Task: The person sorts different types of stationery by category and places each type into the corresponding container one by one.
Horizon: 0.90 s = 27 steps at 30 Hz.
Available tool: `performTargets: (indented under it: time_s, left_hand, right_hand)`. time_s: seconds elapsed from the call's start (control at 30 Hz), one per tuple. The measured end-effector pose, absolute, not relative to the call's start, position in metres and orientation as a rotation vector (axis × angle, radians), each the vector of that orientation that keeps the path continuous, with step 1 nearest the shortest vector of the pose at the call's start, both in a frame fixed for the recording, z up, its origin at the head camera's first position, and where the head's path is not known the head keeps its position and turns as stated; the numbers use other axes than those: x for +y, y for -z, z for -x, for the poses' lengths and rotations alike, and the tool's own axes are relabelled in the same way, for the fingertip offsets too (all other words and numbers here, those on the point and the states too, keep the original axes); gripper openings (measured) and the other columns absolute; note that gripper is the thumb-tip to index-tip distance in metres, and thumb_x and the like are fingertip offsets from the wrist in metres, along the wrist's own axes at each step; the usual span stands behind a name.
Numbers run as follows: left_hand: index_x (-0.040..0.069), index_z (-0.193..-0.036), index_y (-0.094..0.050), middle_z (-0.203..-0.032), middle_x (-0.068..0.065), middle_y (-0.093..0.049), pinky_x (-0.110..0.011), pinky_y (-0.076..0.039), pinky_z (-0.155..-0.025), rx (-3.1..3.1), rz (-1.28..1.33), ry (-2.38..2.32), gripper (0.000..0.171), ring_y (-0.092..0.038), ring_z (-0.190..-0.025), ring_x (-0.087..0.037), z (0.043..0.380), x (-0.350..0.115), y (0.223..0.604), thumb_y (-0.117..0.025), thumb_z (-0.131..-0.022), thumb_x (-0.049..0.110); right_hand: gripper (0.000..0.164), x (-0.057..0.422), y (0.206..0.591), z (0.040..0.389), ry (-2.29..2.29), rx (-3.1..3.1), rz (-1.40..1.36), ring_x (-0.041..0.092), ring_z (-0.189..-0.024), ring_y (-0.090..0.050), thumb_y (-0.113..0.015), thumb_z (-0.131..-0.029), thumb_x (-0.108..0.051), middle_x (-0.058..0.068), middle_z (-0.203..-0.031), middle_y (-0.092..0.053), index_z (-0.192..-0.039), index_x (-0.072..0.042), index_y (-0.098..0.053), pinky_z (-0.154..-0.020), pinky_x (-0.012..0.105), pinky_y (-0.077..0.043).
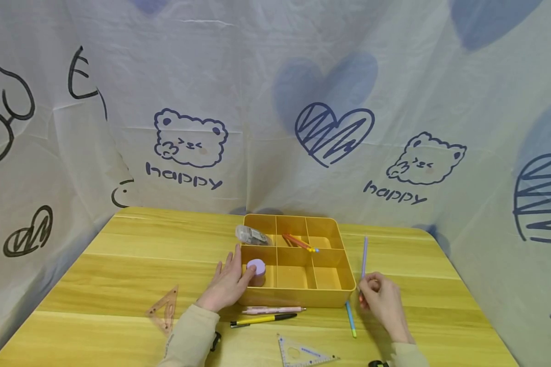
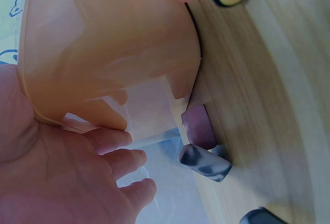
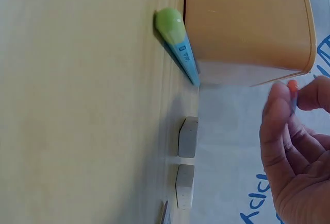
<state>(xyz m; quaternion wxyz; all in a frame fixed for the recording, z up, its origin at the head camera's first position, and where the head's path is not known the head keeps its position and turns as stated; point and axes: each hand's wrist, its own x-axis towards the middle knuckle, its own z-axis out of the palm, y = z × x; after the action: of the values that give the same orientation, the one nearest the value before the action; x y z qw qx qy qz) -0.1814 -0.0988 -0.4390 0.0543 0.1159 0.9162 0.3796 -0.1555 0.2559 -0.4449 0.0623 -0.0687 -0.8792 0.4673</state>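
Purple and thin, the stick (image 1: 365, 252) is just right of the yellow box (image 1: 298, 297), pinched near its orange end by the fingers of the right hand (image 1: 384, 302). At the box's left side rests the left hand (image 1: 225, 285), its fingers loose and gripping nothing. Its thumb is by a round tub (image 1: 256, 266) in the front left part; I cannot tell if they touch. Behind the tub, a see-through grey thing (image 1: 252, 235) leans on the edge. Orange pencils (image 1: 298, 242) lie in the back middle part. Near the front right corner is a blue pen (image 1: 351, 318). Pink pens (image 1: 275, 310) and a yellow pen (image 1: 261, 320) lie in front on the counter (image 1: 110, 285).
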Motion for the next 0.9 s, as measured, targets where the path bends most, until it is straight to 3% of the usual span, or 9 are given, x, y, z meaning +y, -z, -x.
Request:
performTargets:
  time_s: [0.27,0.37,0.6,0.9]
  left_hand:
    - [-0.012,-0.157,-0.004,-0.165,-0.031,-0.012,-0.064,-0.003,-0.125,2.784,-0.353,-1.158,0.075,-0.011,-0.154,-0.048,0.181,-0.098,0.438,-0.043,-0.108,0.031]
    - [-0.012,-0.157,-0.004,-0.165,-0.031,-0.012,-0.064,-0.003,-0.125,2.784,-0.352,-1.159,0.075,-0.011,-0.154,-0.048,0.181,-0.098,0.438,-0.043,-0.108,0.03]
    - [-0.012,-0.157,-0.004,-0.165,-0.032,-0.012,-0.064,-0.003,-0.125,2.783,-0.353,-1.164,0.075,-0.011,-0.154,-0.049,0.181,-0.098,0.438,-0.043,-0.109,0.031]
    - [-0.012,-0.157,-0.005,-0.165,-0.032,-0.012,-0.064,-0.003,-0.125,2.786,-0.355,-1.158,0.075,-0.012,-0.154,-0.049,0.182,-0.098,0.439,-0.043,-0.109,0.031]
  right_hand:
    - [0.024,0.257,0.446,0.154,-1.34,-2.577,0.137,0.007,-0.045,-0.05,-0.051,-0.105,-0.016,0.011,-0.062,-0.065,-0.109,0.005,-0.062,-0.042,0.021,-0.039]
    - [0.024,0.257,0.447,0.154,-1.25,-2.516,0.094,0.003,-0.044,-0.042,-0.052,-0.105,-0.016,0.004,-0.056,-0.057,-0.108,0.005,-0.064,-0.041,0.021,-0.033]
    - [0.013,0.253,0.454,0.158,-1.116,-2.25,-0.021,-0.005,-0.048,-0.033,-0.06,-0.098,-0.001,-0.009,-0.055,-0.044,-0.099,0.007,-0.069,-0.043,0.016,-0.029]
    - [0.011,0.252,0.455,0.162,-1.028,-1.981,-0.155,-0.012,-0.048,-0.038,-0.066,-0.087,0.014,0.004,-0.053,-0.05,-0.093,0.01,-0.074,-0.042,0.01,-0.033]
